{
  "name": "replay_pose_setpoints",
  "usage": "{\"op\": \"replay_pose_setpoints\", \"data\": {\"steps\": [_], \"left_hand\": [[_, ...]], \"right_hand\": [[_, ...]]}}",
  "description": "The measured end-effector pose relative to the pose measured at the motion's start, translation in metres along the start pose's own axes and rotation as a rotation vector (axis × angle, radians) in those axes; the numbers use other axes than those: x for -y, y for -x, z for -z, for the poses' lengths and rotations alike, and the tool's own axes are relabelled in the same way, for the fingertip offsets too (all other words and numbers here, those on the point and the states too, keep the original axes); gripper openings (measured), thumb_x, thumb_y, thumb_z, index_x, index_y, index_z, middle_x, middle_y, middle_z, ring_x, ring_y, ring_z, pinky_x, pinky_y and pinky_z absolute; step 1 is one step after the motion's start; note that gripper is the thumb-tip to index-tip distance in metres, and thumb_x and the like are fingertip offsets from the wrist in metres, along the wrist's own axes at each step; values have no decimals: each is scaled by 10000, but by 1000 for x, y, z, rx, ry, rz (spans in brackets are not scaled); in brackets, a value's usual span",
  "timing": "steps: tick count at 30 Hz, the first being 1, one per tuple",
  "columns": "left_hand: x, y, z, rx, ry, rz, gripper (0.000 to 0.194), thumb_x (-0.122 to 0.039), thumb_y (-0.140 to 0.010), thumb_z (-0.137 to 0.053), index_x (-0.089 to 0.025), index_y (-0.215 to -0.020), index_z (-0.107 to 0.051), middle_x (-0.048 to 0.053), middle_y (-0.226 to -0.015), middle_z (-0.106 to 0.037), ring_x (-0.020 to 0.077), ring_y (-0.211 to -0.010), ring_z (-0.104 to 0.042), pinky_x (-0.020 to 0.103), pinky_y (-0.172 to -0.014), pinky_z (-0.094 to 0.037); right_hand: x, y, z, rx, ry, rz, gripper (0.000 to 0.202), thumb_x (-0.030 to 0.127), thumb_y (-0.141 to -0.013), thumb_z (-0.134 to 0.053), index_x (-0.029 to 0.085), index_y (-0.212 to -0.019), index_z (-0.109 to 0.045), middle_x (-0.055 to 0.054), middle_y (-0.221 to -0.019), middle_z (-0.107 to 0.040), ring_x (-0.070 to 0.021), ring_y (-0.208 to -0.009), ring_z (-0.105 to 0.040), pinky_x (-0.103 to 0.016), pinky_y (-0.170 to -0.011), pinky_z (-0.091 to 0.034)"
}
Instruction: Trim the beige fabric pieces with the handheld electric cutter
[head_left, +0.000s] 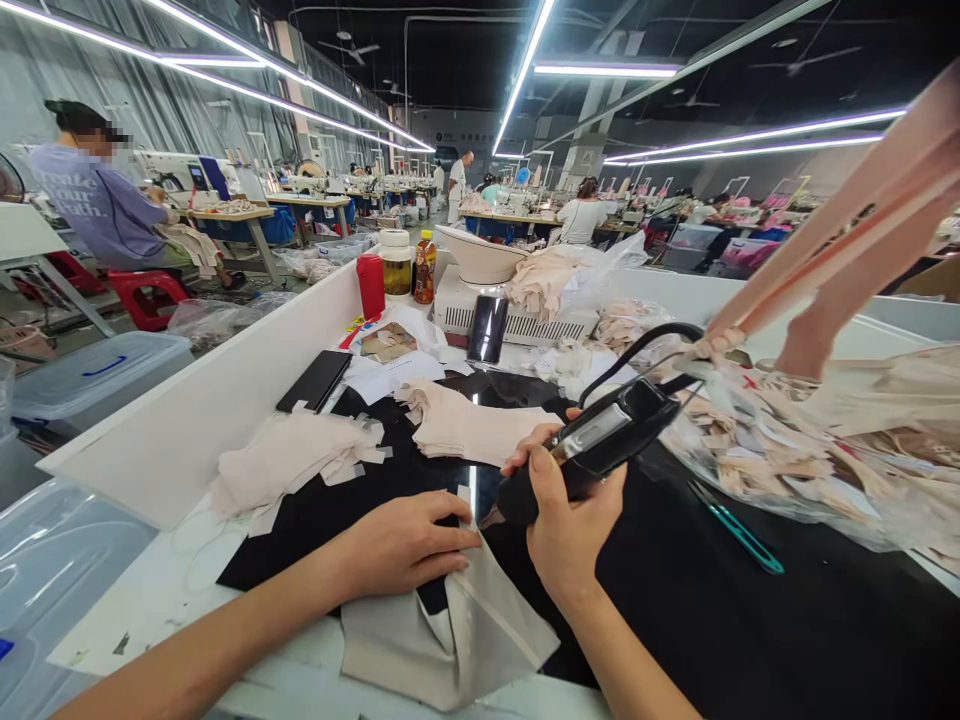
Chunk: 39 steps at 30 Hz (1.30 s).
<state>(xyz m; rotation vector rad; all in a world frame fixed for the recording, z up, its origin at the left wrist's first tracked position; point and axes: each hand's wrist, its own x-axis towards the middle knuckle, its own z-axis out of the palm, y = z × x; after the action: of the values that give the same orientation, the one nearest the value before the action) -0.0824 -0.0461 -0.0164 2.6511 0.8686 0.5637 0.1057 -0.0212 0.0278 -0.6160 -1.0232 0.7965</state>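
Observation:
My left hand lies flat, fingers stretched, on the edge of a beige fabric piece. The fabric is partly folded and hangs toward the table's near edge. A pale strip sticks out by my fingertips. My right hand is wrapped around a black corded hand tool with a silver plate on its side. The tool is tilted, its rounded dark end close to the fabric and my left fingertips; whether it touches is unclear. A stack of beige cut pieces lies just beyond my hands on the black mat.
More pieces lie left, near a black phone. Teal-handled tweezers lie right, beside a heap of beige fabric. Pink straps hang above. A scale, bottle and jar stand behind. Co-workers sit beyond the low white wall.

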Motion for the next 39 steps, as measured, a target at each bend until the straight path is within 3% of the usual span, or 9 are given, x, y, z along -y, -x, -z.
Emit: {"op": "replay_pose_setpoints", "data": {"steps": [12,21,26,27,29,31,33,37,39], "left_hand": [[0,1,1,11,4,21,292,-306,-1084,-553,-206,-1319,-693,107,-1318,-649,259,-1162,-670,361,-1013,-557],[8,-5,-3,-89,-105,97,270,-269,-1131,-455,-197,-1251,-685,75,-1185,-707,202,-1094,-676,303,-976,-563],[9,-12,-8,-105,-270,46,196,-94,-1039,-561,-194,-1160,-679,69,-1086,-712,194,-961,-676,278,-867,-569],[8,-13,-8,-100,-305,32,210,-56,-1013,-568,-193,-1126,-679,63,-1032,-705,190,-917,-667,269,-822,-563],[5,-16,-9,-77,-407,16,222,3,-959,-574,-176,-1048,-671,64,-961,-683,197,-861,-647,265,-742,-545],[-3,-20,-8,-48,-487,1,207,25,-918,-589,-167,-961,-653,62,-933,-667,200,-833,-634,267,-689,-528],[-16,-26,-4,-73,-482,-48,195,14,-919,-594,-173,-934,-649,57,-949,-675,190,-827,-634,258,-676,-525],[-49,-39,15,-214,-256,-254,164,-123,-1050,-540,-187,-1054,-692,56,-999,-731,168,-912,-682,253,-869,-559],[-62,-42,29,-264,-102,-324,194,-183,-1085,-527,-195,-1066,-720,52,-1004,-753,163,-960,-705,257,-978,-544]], "right_hand": [[-1,-3,1,13,32,-24,381,294,-884,-802,282,-1166,-545,51,-889,-677,-123,-617,-648,-296,-623,-578],[22,-27,42,15,432,-20,401,486,-866,-786,248,-1140,-615,-39,-1035,-691,-232,-914,-669,-421,-848,-557],[27,-28,78,-208,502,333,603,391,-852,-810,262,-1390,-572,-87,-1281,-602,-260,-1120,-616,-497,-1058,-463],[25,-24,85,-265,470,432,549,340,-851,-814,267,-1350,-598,-69,-1214,-620,-243,-1078,-622,-479,-1058,-464],[21,-16,97,-181,480,489,319,294,-872,-792,261,-1171,-687,-48,-1063,-668,-231,-997,-648,-417,-994,-501],[14,-9,101,44,527,324,173,345,-928,-732,259,-1078,-729,-47,-967,-713,-221,-909,-689,-346,-864,-556],[7,-5,96,248,492,48,257,474,-968,-661,245,-1033,-758,-56,-893,-737,-223,-814,-713,-323,-751,-588],[-8,4,67,417,245,-453,493,675,-918,-636,209,-991,-781,-88,-856,-758,-254,-793,-731,-364,-718,-619],[-14,15,53,522,158,-525,529,716,-889,-650,213,-968,-794,-93,-847,-759,-259,-785,-730,-380,-704,-611]]}}
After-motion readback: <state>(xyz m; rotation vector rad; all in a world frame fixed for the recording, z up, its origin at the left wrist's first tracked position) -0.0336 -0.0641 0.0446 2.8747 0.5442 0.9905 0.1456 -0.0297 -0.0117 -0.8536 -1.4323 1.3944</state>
